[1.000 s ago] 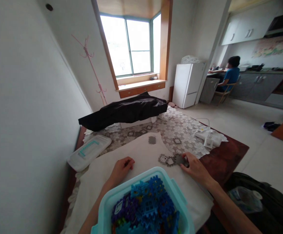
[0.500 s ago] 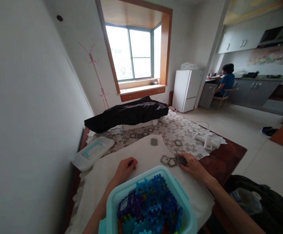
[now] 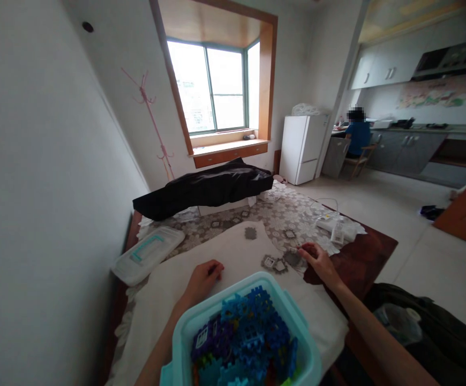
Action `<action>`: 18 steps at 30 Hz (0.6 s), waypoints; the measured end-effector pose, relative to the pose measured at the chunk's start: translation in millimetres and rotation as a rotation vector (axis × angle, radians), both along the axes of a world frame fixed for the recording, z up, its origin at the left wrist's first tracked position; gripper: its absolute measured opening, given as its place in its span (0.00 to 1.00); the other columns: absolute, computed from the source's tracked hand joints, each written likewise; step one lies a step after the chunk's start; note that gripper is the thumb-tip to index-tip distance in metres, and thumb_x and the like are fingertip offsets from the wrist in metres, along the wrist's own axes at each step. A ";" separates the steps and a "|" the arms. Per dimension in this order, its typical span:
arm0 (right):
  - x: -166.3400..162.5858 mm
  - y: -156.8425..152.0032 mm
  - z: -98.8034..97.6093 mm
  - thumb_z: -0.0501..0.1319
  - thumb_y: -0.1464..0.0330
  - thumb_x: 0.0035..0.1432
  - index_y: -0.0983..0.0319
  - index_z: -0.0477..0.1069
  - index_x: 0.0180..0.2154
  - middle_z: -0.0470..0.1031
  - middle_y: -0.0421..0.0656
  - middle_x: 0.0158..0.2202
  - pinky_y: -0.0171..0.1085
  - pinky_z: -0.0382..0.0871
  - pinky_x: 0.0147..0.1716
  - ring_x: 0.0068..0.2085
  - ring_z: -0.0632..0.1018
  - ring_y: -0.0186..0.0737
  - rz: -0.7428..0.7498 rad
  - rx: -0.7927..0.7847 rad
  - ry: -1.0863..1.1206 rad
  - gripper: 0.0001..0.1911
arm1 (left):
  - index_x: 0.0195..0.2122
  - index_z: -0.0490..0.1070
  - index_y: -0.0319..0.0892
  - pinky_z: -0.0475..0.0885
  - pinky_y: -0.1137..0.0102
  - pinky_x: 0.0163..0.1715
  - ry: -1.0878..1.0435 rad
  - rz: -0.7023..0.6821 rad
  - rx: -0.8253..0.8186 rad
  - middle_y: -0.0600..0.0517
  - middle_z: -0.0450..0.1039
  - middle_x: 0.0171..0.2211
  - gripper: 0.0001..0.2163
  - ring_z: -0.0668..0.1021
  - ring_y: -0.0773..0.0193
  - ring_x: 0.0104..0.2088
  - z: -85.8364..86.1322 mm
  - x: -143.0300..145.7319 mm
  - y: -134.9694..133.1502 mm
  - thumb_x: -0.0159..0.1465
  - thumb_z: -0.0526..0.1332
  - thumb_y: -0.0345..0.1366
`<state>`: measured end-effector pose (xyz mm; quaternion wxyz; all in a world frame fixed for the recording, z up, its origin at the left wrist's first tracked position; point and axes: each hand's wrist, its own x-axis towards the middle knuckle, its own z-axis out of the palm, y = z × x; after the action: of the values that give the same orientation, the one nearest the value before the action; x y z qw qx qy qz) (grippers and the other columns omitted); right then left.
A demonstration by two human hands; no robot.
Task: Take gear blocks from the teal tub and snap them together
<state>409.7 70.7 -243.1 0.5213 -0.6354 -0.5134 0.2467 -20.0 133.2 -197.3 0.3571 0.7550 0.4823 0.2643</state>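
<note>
My right hand is just above and to the right of a grey interlocking plastic piece. Its fingers are apart and nothing shows in them. Left of that piece lie two more grey pieces, a windowed one and a frame-shaped one. A solid grey piece lies farther off. My left hand rests on the white cloth with its fingers curled in, apparently around nothing. Between my forearms stands a turquoise box full of blue, purple and other coloured interlocking pieces.
A box lid lies at the table's left. Black cloth covers something at the back. A patterned tablecloth, cables and a white adapter are right of centre. A dark bag stands at right. A person in blue sits in the kitchen.
My right hand has let go of the grey piece and lifted slightly up and right. The piece now lies uncovered. My left hand stays in place, while the whole view has shifted slightly.
</note>
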 end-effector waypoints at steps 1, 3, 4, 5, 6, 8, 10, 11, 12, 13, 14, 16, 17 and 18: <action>-1.6 -0.7 1.3 0.65 0.47 0.58 0.59 0.73 0.45 0.81 0.49 0.44 0.45 0.75 0.45 0.43 0.81 0.51 0.004 -0.007 -0.067 0.25 | 0.33 0.76 0.41 0.65 0.68 0.34 -0.001 0.001 0.000 0.51 0.78 0.29 0.17 0.75 0.59 0.31 0.2 0.1 0.0 0.69 0.56 0.47; -6.7 -2.0 4.8 0.65 0.49 0.59 0.59 0.74 0.46 0.80 0.49 0.45 0.46 0.74 0.46 0.42 0.80 0.50 0.020 -0.022 -0.237 0.23 | 0.32 0.76 0.41 0.65 0.68 0.34 -0.009 -0.002 -0.005 0.51 0.78 0.28 0.17 0.75 0.59 0.31 1.0 0.4 -0.4 0.69 0.56 0.47; -9.8 -2.4 6.9 0.65 0.50 0.59 0.59 0.74 0.46 0.80 0.49 0.45 0.46 0.73 0.46 0.43 0.80 0.50 0.032 -0.033 -0.323 0.22 | 0.32 0.76 0.41 0.65 0.68 0.34 -0.013 -0.002 -0.007 0.51 0.78 0.28 0.16 0.76 0.59 0.31 1.5 0.5 -0.8 0.69 0.56 0.46; -13.1 -2.6 9.2 0.65 0.51 0.60 0.59 0.74 0.46 0.80 0.49 0.45 0.46 0.72 0.47 0.44 0.79 0.51 0.050 -0.046 -0.404 0.20 | 0.32 0.76 0.41 0.66 0.68 0.34 -0.014 -0.002 -0.008 0.51 0.78 0.28 0.16 0.76 0.59 0.31 2.0 0.7 -1.2 0.69 0.56 0.46; -16.3 -2.7 11.6 0.64 0.53 0.61 0.59 0.75 0.46 0.79 0.49 0.45 0.46 0.71 0.48 0.45 0.79 0.51 0.071 -0.059 -0.479 0.19 | 0.33 0.76 0.41 0.66 0.68 0.35 -0.012 -0.001 -0.007 0.51 0.78 0.28 0.16 0.76 0.59 0.31 2.4 0.8 -1.6 0.69 0.56 0.46; -21.8 -2.7 16.2 0.64 0.56 0.61 0.59 0.75 0.46 0.79 0.48 0.44 0.47 0.70 0.50 0.47 0.78 0.52 0.116 -0.076 -0.600 0.16 | 0.32 0.76 0.41 0.66 0.68 0.35 -0.002 0.004 0.000 0.51 0.78 0.29 0.17 0.76 0.59 0.31 2.8 0.7 -2.0 0.69 0.56 0.47; -25.5 -3.2 19.4 0.64 0.57 0.61 0.58 0.75 0.46 0.79 0.48 0.44 0.47 0.69 0.51 0.48 0.77 0.52 0.155 -0.073 -0.668 0.15 | 0.32 0.76 0.41 0.66 0.68 0.35 0.010 0.007 0.000 0.50 0.78 0.29 0.17 0.76 0.59 0.31 3.0 0.4 -2.0 0.70 0.56 0.47; -26.5 -3.7 20.2 0.64 0.58 0.61 0.58 0.74 0.45 0.79 0.48 0.45 0.47 0.69 0.51 0.48 0.76 0.52 0.166 -0.068 -0.684 0.14 | 0.32 0.76 0.41 0.65 0.68 0.34 0.015 0.006 -0.002 0.50 0.78 0.29 0.18 0.76 0.59 0.31 3.1 0.3 -1.9 0.70 0.55 0.48; -27.0 -4.3 20.5 0.64 0.58 0.61 0.58 0.74 0.45 0.78 0.48 0.45 0.47 0.69 0.50 0.48 0.76 0.52 0.173 -0.064 -0.694 0.14 | 0.32 0.76 0.41 0.65 0.68 0.34 0.020 0.005 -0.003 0.51 0.78 0.29 0.18 0.75 0.59 0.31 3.1 0.2 -1.8 0.70 0.55 0.48; -27.0 -4.7 20.4 0.64 0.59 0.60 0.58 0.74 0.44 0.78 0.48 0.44 0.47 0.69 0.49 0.47 0.76 0.52 0.176 -0.062 -0.700 0.13 | 0.32 0.75 0.41 0.65 0.68 0.34 0.024 0.005 -0.003 0.51 0.77 0.28 0.18 0.75 0.59 0.31 3.2 0.2 -1.7 0.70 0.55 0.49; -26.4 -4.5 19.9 0.64 0.60 0.60 0.58 0.73 0.43 0.78 0.47 0.43 0.47 0.69 0.48 0.47 0.76 0.52 0.176 -0.060 -0.703 0.12 | 0.31 0.75 0.41 0.65 0.68 0.34 0.026 0.008 -0.003 0.51 0.77 0.28 0.19 0.75 0.59 0.30 3.2 0.3 -1.6 0.70 0.55 0.49; -22.8 -0.7 18.9 0.63 0.62 0.58 0.58 0.72 0.41 0.78 0.47 0.42 0.46 0.70 0.47 0.45 0.76 0.51 0.177 -0.055 -0.694 0.10 | 0.31 0.75 0.41 0.64 0.68 0.33 0.025 0.016 -0.004 0.51 0.76 0.28 0.19 0.74 0.59 0.30 3.1 0.6 -1.6 0.70 0.55 0.50; -19.8 3.8 18.9 0.63 0.63 0.57 0.58 0.72 0.41 0.78 0.46 0.41 0.45 0.70 0.47 0.45 0.76 0.50 0.178 -0.046 -0.680 0.10 | 0.31 0.76 0.41 0.64 0.68 0.33 0.021 0.018 -0.006 0.51 0.77 0.28 0.19 0.74 0.59 0.30 2.9 0.8 -1.6 0.69 0.55 0.50; -16.0 10.4 19.3 0.63 0.63 0.56 0.58 0.72 0.41 0.77 0.46 0.41 0.45 0.70 0.47 0.45 0.76 0.50 0.171 -0.032 -0.660 0.10 | 0.31 0.76 0.41 0.64 0.68 0.33 0.014 0.021 -0.009 0.51 0.77 0.28 0.19 0.74 0.59 0.31 2.8 1.0 -1.7 0.69 0.56 0.49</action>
<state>393.8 81.1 -223.8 0.2943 -0.6438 -0.7019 0.0789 -19.1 131.4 -194.5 0.3543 0.7502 0.4939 0.2603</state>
